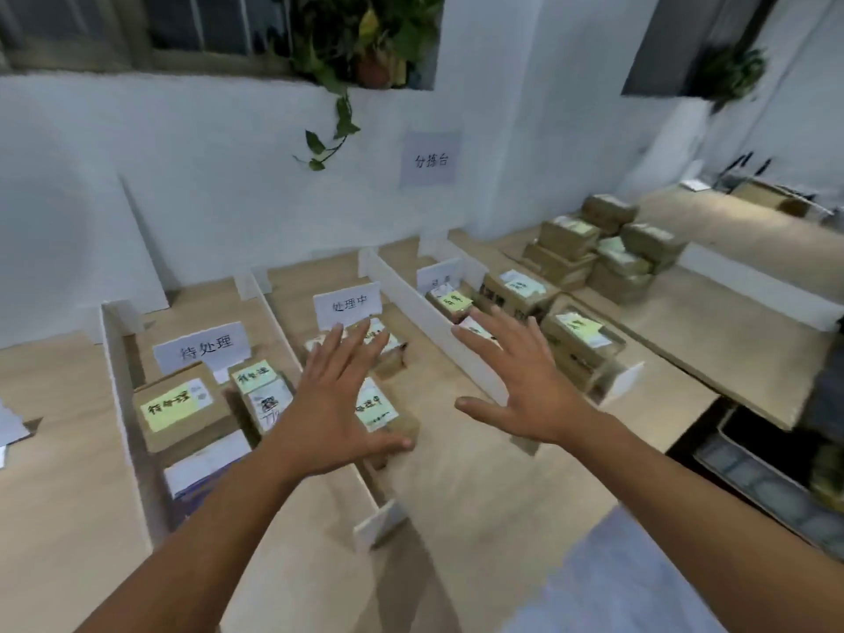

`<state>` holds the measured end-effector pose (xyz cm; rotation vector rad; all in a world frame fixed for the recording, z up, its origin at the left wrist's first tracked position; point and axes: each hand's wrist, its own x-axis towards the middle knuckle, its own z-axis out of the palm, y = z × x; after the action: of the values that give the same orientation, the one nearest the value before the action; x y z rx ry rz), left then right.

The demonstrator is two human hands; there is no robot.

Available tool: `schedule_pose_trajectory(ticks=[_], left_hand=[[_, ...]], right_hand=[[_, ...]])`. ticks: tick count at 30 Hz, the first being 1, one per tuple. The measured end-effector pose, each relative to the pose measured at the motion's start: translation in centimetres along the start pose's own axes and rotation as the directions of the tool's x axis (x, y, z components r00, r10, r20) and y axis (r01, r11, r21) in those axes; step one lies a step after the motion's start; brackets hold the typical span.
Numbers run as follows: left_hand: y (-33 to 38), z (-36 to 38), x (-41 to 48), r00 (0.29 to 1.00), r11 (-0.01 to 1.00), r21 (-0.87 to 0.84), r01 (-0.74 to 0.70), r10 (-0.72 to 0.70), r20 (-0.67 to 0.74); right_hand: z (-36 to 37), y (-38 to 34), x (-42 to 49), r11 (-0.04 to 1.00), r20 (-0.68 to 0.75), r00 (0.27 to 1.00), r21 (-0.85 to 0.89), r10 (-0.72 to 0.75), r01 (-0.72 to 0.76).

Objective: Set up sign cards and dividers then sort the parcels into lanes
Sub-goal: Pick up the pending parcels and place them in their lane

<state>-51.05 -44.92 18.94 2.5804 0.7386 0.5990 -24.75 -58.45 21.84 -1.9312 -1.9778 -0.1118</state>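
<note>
White foam dividers (413,292) split the wooden table into lanes, and a white sign card (202,351) stands at the back of the left lane, another sign card (347,305) in the middle lane, a third sign card (439,276) in the right lane. Brown parcels with yellow-green notes lie in the lanes: one parcel (180,411) on the left, a parcel (381,411) in the middle under my left hand. My left hand (333,404) hovers with fingers spread over the middle lane. My right hand (520,381) is spread above the right divider. Neither holds anything.
A pile of unsorted brown parcels (607,249) sits at the back right of the table. More parcels (580,347) lie right of the last divider. A white wall with a paper label (430,159) and a hanging plant (340,121) backs the table. A dark crate (776,477) stands low right.
</note>
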Motion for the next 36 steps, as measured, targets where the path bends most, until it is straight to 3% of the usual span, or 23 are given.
schedule_pose_trajectory(ticks=[9, 22, 28, 36], left_hand=[[17.9, 7.8, 9.7, 0.971, 0.971, -0.028, -0.238, 0.238, 0.016], [44.4, 28.2, 26.1, 0.921, 0.922, -0.128, -0.365, 0.378, 0.097], [47.6, 32.9, 34.5, 0.935, 0.933, -0.136, -0.333, 0.345, 0.079], [46.3, 40.1, 48.8, 0.961, 0.947, -0.175, -0.269, 0.276, 0.016]], right_hand=[[-13.1, 11.8, -16.5, 0.961, -0.147, 0.960, -0.106, 0.239, -0.256], [-23.0, 35.3, -31.9, 0.925, -0.159, 0.933, -0.154, 0.323, -0.347], [-24.9, 46.2, -32.0, 0.923, -0.167, 0.922, -0.112, 0.348, -0.369], [-23.7, 62.6, -24.4, 0.938, -0.112, 0.941, -0.106, 0.319, -0.331]])
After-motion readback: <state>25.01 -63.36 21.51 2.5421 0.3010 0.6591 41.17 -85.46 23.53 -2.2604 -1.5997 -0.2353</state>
